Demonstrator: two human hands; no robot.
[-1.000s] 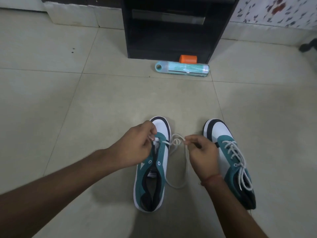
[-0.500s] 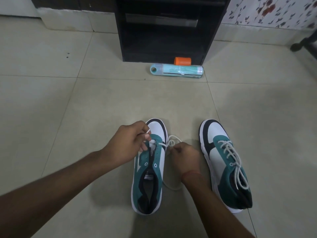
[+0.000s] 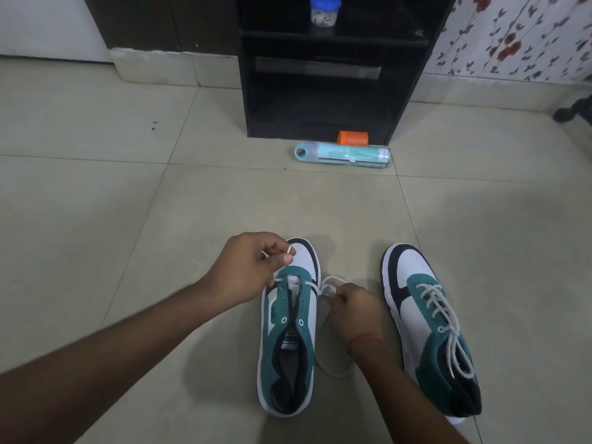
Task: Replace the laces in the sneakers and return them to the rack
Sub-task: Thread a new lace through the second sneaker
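White lace [image 3: 321, 285], pinched by left hand [image 3: 248, 267] and right hand [image 3: 352, 307], may slip from unlaced sneaker [image 3: 288, 341] eyelets if tugged unevenly.

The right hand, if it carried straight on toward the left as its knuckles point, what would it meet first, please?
Probably the half-laced shoe right beside it: the right hand pinches the lace just off its side, though depth is unclear.

Two sneakers [image 3: 288, 341] [image 3: 432, 328], two hands [image 3: 253, 267] [image 3: 355, 309], one rack [image 3: 407, 91], one jar [image 3: 324, 11], one tube [image 3: 342, 154]
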